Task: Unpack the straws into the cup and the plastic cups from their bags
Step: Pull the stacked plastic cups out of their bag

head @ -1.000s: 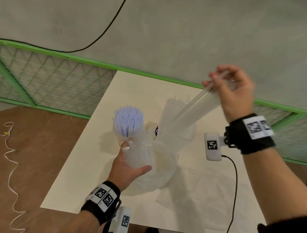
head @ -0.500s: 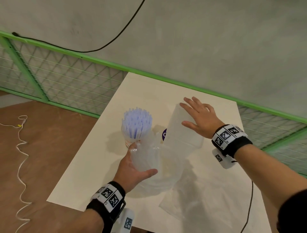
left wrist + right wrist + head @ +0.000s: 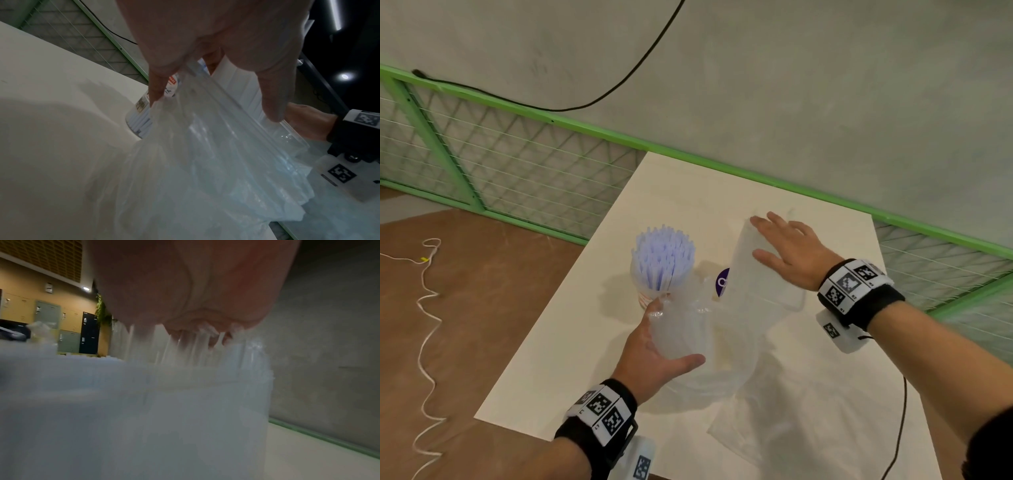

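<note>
A paper cup (image 3: 650,297) packed with lilac-white straws (image 3: 663,255) stands at the table's left middle. My left hand (image 3: 674,334) grips a crumpled clear plastic bag (image 3: 683,337) just right of that cup; in the left wrist view the left hand (image 3: 213,107) pinches the bag (image 3: 205,170) near its rim. A tall stack of clear plastic cups (image 3: 751,287) stands upright behind the bag. On its top rests my right hand (image 3: 767,236) with flat, spread fingers. The right wrist view has the palm (image 3: 195,308) lying over the stack (image 3: 185,402).
A flat empty clear bag (image 3: 791,431) lies on the white table (image 3: 571,349) near its front right. A purple-labelled item (image 3: 722,282) is half hidden between cup and stack. A green mesh fence (image 3: 517,171) borders the table's far side. A black cable (image 3: 899,428) hangs from my right wrist.
My right hand, which held the cup stack raised and tilted, has set it upright on the table and now lies flat on top. The left hand kept its grip on the bag.
</note>
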A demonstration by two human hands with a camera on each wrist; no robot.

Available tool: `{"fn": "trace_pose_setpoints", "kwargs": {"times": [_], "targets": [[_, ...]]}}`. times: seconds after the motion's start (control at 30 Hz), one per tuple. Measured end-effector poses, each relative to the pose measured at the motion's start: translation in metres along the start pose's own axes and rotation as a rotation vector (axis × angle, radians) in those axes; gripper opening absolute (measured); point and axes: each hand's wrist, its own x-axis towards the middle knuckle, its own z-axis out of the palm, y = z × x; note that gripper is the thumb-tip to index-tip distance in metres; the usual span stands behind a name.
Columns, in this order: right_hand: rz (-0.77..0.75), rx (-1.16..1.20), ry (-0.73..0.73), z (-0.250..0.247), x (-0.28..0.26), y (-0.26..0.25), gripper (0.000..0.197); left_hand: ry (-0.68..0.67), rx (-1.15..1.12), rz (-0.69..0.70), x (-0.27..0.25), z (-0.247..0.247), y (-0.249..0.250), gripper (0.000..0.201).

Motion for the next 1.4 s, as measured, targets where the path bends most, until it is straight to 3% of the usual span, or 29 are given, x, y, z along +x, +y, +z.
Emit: {"fn": "trace_pose_setpoints", "kwargs": {"times": [0.17, 0.27, 0.33, 0.43, 0.53, 0.63, 0.73, 0.9, 1.03, 1.13, 1.23, 1.33, 1.4], "targets": [[-0.040, 0.029, 0.160, 0.002, -0.010, -0.003, 0.084, -0.022, -0.007, -0.006, 0.000, -0.002, 0.001, 0.094], [-0.074, 0.030, 0.135, 0.006, -0.018, 0.001, 0.081, -0.023, -0.022, -0.005, -0.001, -0.001, 0.003, 0.091], [-0.113, 0.047, 0.169, 0.012, -0.017, 0.008, 0.070, -0.017, -0.031, -0.002, -0.001, 0.000, 0.004, 0.088], [-0.138, 0.097, 0.347, 0.009, -0.013, 0.015, 0.044, -0.021, -0.024, 0.001, -0.001, 0.001, 0.006, 0.086], [-0.116, 0.110, 0.446, 0.000, -0.016, 0.014, 0.041, -0.029, -0.037, 0.007, -0.002, 0.002, 0.010, 0.084], [-0.122, 0.163, 0.350, -0.004, -0.030, 0.010, 0.057, -0.021, -0.044, 0.011, -0.003, 0.002, 0.011, 0.083], [-0.118, 0.062, 0.242, 0.011, -0.045, 0.009, 0.069, -0.010, -0.035, 0.016, -0.003, 0.003, 0.009, 0.085], [-0.007, -0.064, 0.310, 0.024, -0.029, 0.016, 0.062, -0.011, -0.012, 0.026, -0.003, 0.004, 0.010, 0.085], [0.019, -0.124, 0.209, 0.015, -0.005, 0.018, 0.071, -0.013, -0.005, 0.022, -0.003, 0.005, 0.010, 0.086], [0.015, -0.073, 0.150, 0.018, 0.009, 0.016, 0.066, -0.010, 0.002, 0.019, -0.004, 0.005, 0.011, 0.086], [0.060, 0.077, 0.238, 0.023, 0.014, 0.013, 0.051, -0.007, 0.003, 0.027, -0.003, 0.004, 0.011, 0.085], [0.009, 0.272, 0.405, 0.022, 0.014, 0.015, 0.041, 0.001, -0.001, 0.027, -0.003, 0.004, 0.010, 0.087], [0.018, 0.276, 0.388, 0.021, 0.012, 0.014, 0.040, 0.005, -0.005, 0.028, -0.004, 0.003, 0.008, 0.088]]}}
